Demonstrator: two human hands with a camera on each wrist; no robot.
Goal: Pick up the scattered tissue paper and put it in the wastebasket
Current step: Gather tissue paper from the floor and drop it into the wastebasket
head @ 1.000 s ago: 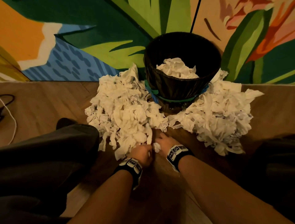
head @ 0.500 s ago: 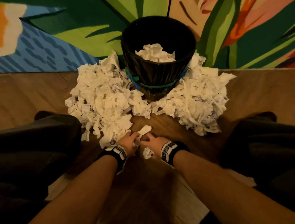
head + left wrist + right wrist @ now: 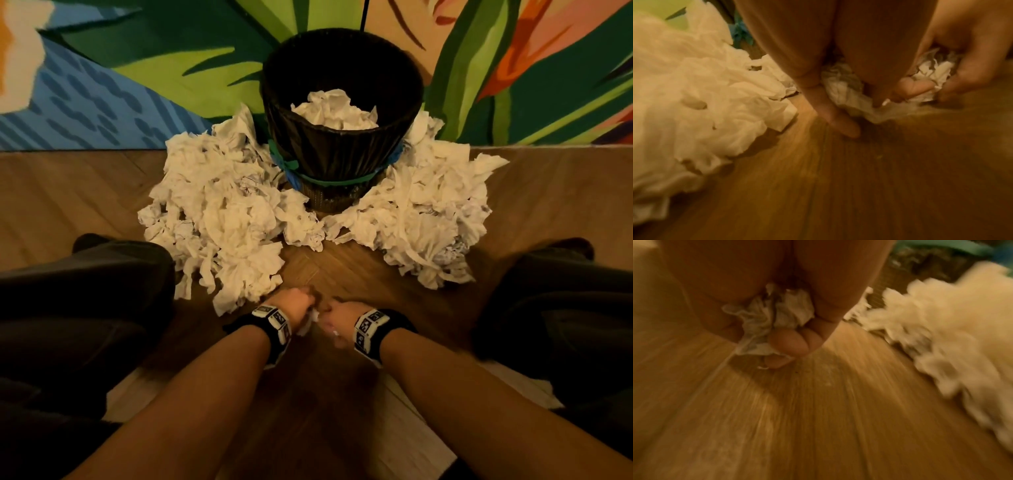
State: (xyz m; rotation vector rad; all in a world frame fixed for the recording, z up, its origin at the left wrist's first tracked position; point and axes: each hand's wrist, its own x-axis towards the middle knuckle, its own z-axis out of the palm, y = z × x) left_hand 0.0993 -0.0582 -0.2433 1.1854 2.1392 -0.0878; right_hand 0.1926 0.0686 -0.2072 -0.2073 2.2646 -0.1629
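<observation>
Tissue paper lies in two big white heaps on the wood floor (image 3: 342,274). One heap, the left pile (image 3: 219,219), sits at the left side of the wastebasket (image 3: 342,150). The other heap, the right pile (image 3: 424,212), sits at its right side. Both heaps touch the wastebasket. More crumpled tissue (image 3: 337,109) is already inside it, and it reaches about halfway up.

The wastebasket is black and round. It stands at the far edge of the floor, right against the painted wall (image 3: 171,68). A green band (image 3: 329,180) goes around it low down.

My left hand (image 3: 294,305) and my right hand (image 3: 337,317) are close together, low over the floor, just in front of the heaps. My left fingers (image 3: 838,120) are curled around a small crumpled wad (image 3: 846,92). My right fingers (image 3: 789,342) are curled around another scrunched wad (image 3: 777,311) and squeeze it tight. The two wads are side by side, and I cannot tell if they touch each other.

My left hand is just beside the near tip of the left pile. My legs (image 3: 85,308) in dark trousers are spread out on both sides of the floor.
</observation>
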